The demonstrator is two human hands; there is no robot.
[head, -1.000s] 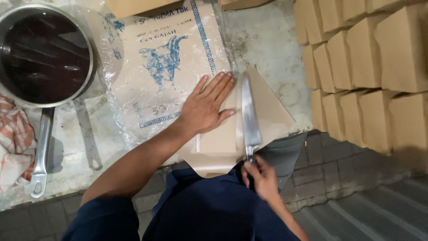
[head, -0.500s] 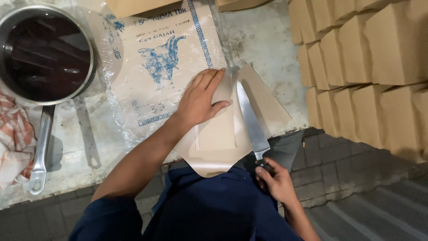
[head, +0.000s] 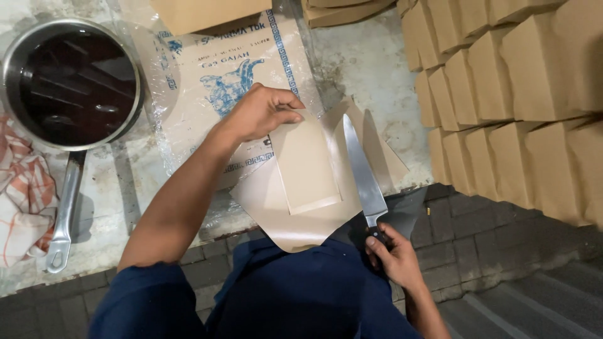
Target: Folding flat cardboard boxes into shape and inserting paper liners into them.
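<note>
Left hand [head: 260, 113] pinches the smooth tan folded paper sheet [head: 308, 169], right hand [head: 392, 254] grips the long steel knife [head: 363, 172] beside it; stacked brown cardboard boxes [head: 515, 94] beyond

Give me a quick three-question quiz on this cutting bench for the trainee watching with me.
1. True or false: the right hand grips the knife by its handle.
2. What does the left hand pinch? A) the brown paper sheet B) the saucepan C) the checked cloth
3. Fill in: the saucepan holds a ____ liquid.

Key: 1 true; 2 A; 3 dark. The stacked brown packets lie to the right, untouched.
</note>
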